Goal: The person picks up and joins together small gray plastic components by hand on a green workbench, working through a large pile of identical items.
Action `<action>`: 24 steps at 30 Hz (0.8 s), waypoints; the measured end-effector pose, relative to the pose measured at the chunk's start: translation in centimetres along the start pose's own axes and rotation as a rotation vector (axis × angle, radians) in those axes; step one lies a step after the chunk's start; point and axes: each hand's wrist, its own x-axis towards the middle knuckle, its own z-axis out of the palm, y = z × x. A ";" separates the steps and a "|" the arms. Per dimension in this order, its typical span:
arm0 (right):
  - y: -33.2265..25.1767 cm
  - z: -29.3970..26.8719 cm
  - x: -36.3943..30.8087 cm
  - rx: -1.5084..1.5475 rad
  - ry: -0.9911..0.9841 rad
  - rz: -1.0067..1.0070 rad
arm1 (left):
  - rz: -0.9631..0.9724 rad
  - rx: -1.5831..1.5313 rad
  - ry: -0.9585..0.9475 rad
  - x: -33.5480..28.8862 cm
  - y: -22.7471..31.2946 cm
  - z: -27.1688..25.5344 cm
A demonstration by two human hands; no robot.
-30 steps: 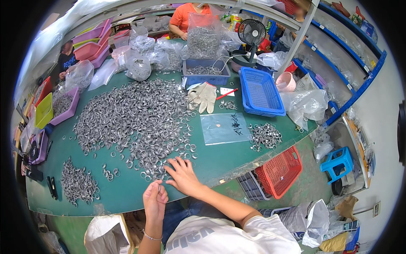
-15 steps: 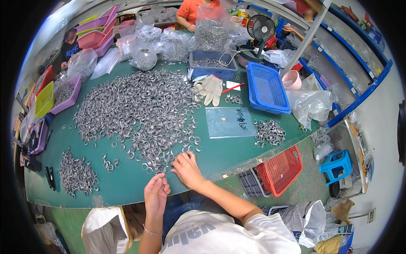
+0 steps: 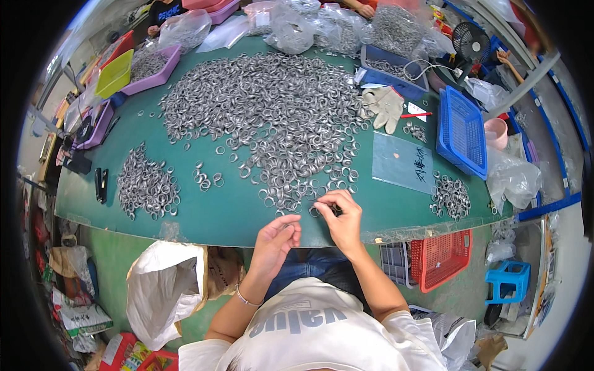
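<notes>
A large heap of grey metal rings (image 3: pixel 266 111) spreads over the green table (image 3: pixel 241 222). At its near tip, my right hand (image 3: pixel 344 224) curls thumb and fingers round at least one metal ring (image 3: pixel 336 210). Loose rings lie close by its fingertips. My left hand (image 3: pixel 275 244) is just to the left, over the table's front edge, its thumb pressed to the bent fingers. Whatever sits in that pinch is too small and covered to make out. A smaller pile of rings (image 3: pixel 147 185) is at the left, with several rings (image 3: pixel 203 178) between it and the heap.
Rings form another pile (image 3: pixel 450 198) at the right, near a clear plastic bag (image 3: pixel 396 162), a glove (image 3: pixel 385 106) and a red pen (image 3: pixel 416 114). Blue baskets (image 3: pixel 461 133) stand behind. A black stapler-like tool (image 3: pixel 101 184) lies left. Below the edge are a white sack (image 3: pixel 162 297) and red crate (image 3: pixel 442 263).
The view has shifted, so the table sits further right and higher in the picture. My right hand has drawn its fingers together round a ring; the left stays pinched near the front edge.
</notes>
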 end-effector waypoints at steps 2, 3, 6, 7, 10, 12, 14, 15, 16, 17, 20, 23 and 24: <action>-0.7 0.3 -1.1 0.279 -0.067 0.177 | -0.037 0.042 -0.012 -0.1 -0.4 0.2; -0.9 0.4 -1.6 0.417 -0.096 0.266 | -0.060 0.080 -0.049 -0.2 -0.6 0.5; -1.4 0.3 -2.9 0.296 -0.257 0.239 | -0.182 0.003 -0.185 0.1 -1.4 0.6; -1.6 0.1 -2.9 0.227 -0.276 0.242 | -0.174 -0.003 -0.163 0.2 -1.7 0.6; -1.7 -0.8 -1.7 0.406 -0.161 0.281 | -0.176 -0.006 -0.122 0.3 -1.7 0.8; 0.4 -1.9 0.1 0.047 -0.058 0.136 | -0.250 -0.071 -0.193 -0.1 -0.9 0.8; 0.6 -2.5 0.9 -0.288 -0.072 0.013 | -0.280 -0.152 -0.256 -0.3 -0.7 0.2; 0.6 -2.7 1.0 -0.428 -0.108 -0.064 | -0.276 -0.202 -0.286 -0.2 -1.1 -0.2; 0.6 -2.7 1.0 -0.567 -0.144 -0.142 | -0.272 -0.252 -0.315 -0.2 -1.3 -0.4; 0.4 -2.5 0.9 -0.587 -0.197 -0.099 | -0.260 -0.233 -0.264 -0.2 -1.6 -0.4; 1.1 -1.9 0.9 -0.639 -0.122 -0.192 | -0.249 -0.169 -0.135 -0.1 -1.8 0.6; 1.9 -1.9 0.8 -0.528 -0.054 -0.169 | -0.236 -0.103 -0.062 -0.2 -1.6 1.4; 1.5 -1.9 0.7 -0.454 -0.035 -0.150 | -0.211 -0.089 -0.041 -0.3 -1.6 1.6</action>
